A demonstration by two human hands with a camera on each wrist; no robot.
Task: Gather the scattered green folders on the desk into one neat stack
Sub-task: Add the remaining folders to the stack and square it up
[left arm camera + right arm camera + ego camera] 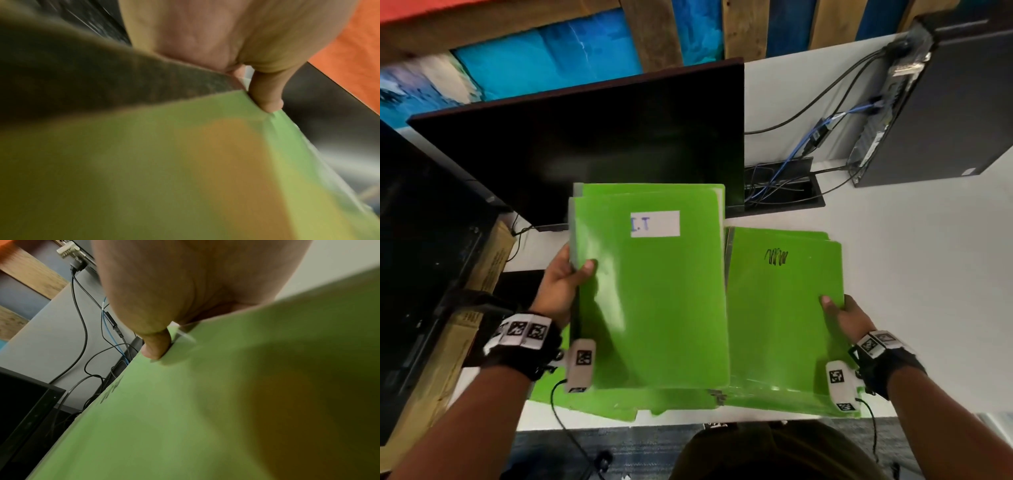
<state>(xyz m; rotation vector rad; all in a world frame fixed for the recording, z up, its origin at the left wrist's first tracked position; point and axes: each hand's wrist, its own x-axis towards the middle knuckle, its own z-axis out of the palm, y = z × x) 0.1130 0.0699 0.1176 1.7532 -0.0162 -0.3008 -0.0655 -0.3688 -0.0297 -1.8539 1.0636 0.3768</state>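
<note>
My left hand (565,284) grips the left edge of a bundle of green folders (654,301), raised above the desk; its top one bears a white label reading "I.T". The thumb (265,95) presses on the top cover, the fingers are hidden underneath. My right hand (842,315) pinches the right edge of a second bundle of green folders (780,315) marked with a black scribble, thumb (156,345) on top. Another green folder (619,406) lies flat on the desk beneath both bundles, near the front edge.
A dark monitor (599,137) stands behind the folders, a second screen (421,240) at left with cardboard boxes (482,274). A black computer tower (941,113) stands back right, cables (808,137) running into a desk cable slot (780,188). White desk surface (928,274) shows on the right.
</note>
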